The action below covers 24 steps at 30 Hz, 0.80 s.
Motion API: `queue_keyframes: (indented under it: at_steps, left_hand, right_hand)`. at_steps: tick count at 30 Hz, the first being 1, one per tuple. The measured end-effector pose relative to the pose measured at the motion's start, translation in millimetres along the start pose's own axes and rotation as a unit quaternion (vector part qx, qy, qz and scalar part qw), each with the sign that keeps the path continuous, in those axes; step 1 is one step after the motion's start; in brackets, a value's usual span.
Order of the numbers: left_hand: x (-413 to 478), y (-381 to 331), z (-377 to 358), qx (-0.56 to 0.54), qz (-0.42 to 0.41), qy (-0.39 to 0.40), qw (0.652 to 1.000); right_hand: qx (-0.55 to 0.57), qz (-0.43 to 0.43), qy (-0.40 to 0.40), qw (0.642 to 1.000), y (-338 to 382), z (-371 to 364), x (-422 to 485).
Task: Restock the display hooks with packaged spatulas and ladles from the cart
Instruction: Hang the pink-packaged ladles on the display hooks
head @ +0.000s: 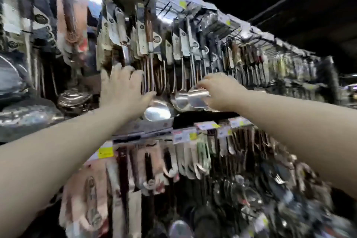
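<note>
Both my arms reach up to a wall of hooks hung with packaged steel spatulas and ladles. My left hand [123, 87] lies flat with fingers spread against the hanging shafts, just above a ladle bowl [157, 111]. My right hand [218, 91] pinches the blade of a hanging steel spatula [197, 97] between thumb and fingers. More spatulas [181, 96] hang between the two hands. The cart is out of view. The frame is blurred.
A lower row of hooks [185, 152] carries packaged utensils with yellow price tags. Bagged pans or lids [25, 116] bulge out at the left. The display runs on to the far right [289, 60]. The ceiling above is dark.
</note>
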<state>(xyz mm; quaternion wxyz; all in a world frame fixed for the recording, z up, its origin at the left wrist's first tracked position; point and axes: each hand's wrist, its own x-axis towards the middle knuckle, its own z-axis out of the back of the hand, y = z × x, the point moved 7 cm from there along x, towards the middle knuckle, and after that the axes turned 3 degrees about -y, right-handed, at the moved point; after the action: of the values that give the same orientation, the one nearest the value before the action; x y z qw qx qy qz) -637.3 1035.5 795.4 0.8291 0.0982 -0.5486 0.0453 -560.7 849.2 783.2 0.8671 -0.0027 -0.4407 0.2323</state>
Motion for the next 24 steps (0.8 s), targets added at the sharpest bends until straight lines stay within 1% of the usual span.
queue_keyframes:
  at_steps: [4,7,10,14,18,21,24]
  left_hand:
    - [-35.0,-119.2,-23.0,-0.077,-0.035,0.041,0.996]
    - [-73.9,-222.5,-49.7,-0.113,-0.052,0.110,0.986]
    - [-121.0,-326.1,-69.1,-0.163,-0.069,0.195,0.965]
    - [-182.2,-451.9,-81.6,-0.209,-0.117,0.272,0.932]
    - [-235.2,-550.1,-81.9,-0.227,-0.162,0.335,0.900]
    - [-269.0,-611.1,-84.9,-0.242,-0.206,0.353,0.880]
    - [-303.2,-665.6,-96.1,-0.275,-0.229,0.374,0.856]
  right_hand:
    - [-0.046,-0.042,0.080,0.995,-95.7,-3.3,-90.9]
    - [-0.096,-0.066,0.136,0.984,-172.4,0.8,-166.1]
    - [-0.132,-0.101,0.206,0.964,-241.4,2.8,-246.0]
    - [-0.143,-0.161,0.280,0.935,-320.4,3.3,-347.5]
    - [-0.134,-0.221,0.340,0.904,-374.6,-2.4,-434.2]
    - [-0.131,-0.253,0.361,0.888,-398.9,-12.8,-487.1]
    - [-0.118,-0.281,0.375,0.876,-418.5,-35.0,-532.6]
